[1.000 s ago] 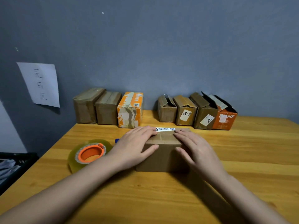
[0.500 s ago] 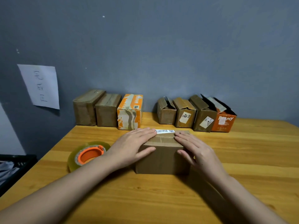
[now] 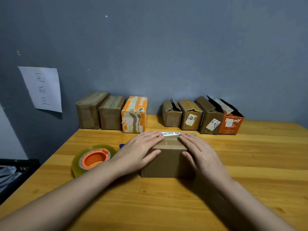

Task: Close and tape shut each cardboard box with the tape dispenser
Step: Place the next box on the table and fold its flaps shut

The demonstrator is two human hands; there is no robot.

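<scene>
- Fingers of left hand straight, pressing flat on top of cardboard box; right hand mirrors it, thumbs down the near face.
- Box sits mid-worktop, flaps closed, long axis running away from the camera, white label at far edge.
- Tape dispenser just left of box, lying flat.
- Top seam mostly hidden by hands.
</scene>
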